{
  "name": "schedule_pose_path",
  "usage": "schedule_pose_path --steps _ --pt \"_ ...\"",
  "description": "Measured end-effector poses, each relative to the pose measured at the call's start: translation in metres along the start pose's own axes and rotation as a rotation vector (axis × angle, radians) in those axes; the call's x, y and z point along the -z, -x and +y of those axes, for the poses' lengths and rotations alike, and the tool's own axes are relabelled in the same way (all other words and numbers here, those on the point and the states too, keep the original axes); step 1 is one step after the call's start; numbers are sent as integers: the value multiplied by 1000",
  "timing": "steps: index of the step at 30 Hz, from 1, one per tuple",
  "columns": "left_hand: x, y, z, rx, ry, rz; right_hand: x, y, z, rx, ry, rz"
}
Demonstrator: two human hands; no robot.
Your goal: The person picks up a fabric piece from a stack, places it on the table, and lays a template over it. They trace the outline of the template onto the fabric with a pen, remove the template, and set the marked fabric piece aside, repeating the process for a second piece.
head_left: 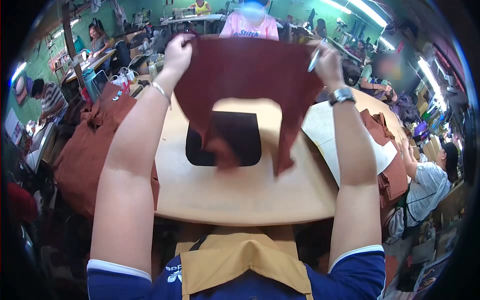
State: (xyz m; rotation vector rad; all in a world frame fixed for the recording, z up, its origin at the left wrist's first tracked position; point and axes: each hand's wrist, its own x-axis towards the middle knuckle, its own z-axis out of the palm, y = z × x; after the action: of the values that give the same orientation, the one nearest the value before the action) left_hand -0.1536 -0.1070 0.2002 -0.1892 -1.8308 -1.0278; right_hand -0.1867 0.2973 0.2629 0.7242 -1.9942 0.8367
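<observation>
A dark reddish-brown sheet of material [240,70] with an irregular cut-out lower edge hangs raised above the table. My left hand [180,52] grips its upper left corner, the fingers closed. At the upper right corner my right hand [327,62] is closed on the sheet, and a thin shiny tool [314,59] shows between its fingers. Beneath the sheet, a black rounded panel [235,140] lies flat on the pale table [240,197]. The hanging lower left part is blurred.
Stacks of brown material lie at the left [95,145] and right [395,175]. White paper with writing [325,132] lies on the table's right side. A person in a pink shirt [252,26] is across the table; several other people sit around the room.
</observation>
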Motion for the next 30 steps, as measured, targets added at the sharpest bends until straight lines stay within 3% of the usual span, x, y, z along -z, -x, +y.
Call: schedule_pose_path --steps 1,3,5,7,8,9,11,13,17,21,26,30 --pt "7 -12 32 -33 31 33 9 -10 -2 27 24 100" --pt "20 -18 79 -202 45 95 40 -16 -25 6 22 97" --pt "25 -17 72 -120 340 52 46 -8 -23 36 -227 136" --pt "30 16 73 -268 151 24 48 15 -23 49 -237 120" --pt "33 37 79 -346 58 10 45 32 -17 156 -167 124" --pt "35 62 81 -295 -14 -32 42 51 -11 264 -94 128" --pt "30 114 51 -135 -56 -140 32 102 2 8 -131 -35" --pt "24 168 13 -26 107 -223 13 159 18 -182 -214 -105" --pt "42 255 9 115 -29 -437 -7 254 26 -375 -173 -320" --pt "68 299 32 179 -185 -588 5 306 3 -286 -78 -384" --pt "103 323 77 72 -308 -662 39 338 -27 -202 -5 -509" --pt "123 340 100 55 -383 -672 60 353 -53 -154 -28 -482"
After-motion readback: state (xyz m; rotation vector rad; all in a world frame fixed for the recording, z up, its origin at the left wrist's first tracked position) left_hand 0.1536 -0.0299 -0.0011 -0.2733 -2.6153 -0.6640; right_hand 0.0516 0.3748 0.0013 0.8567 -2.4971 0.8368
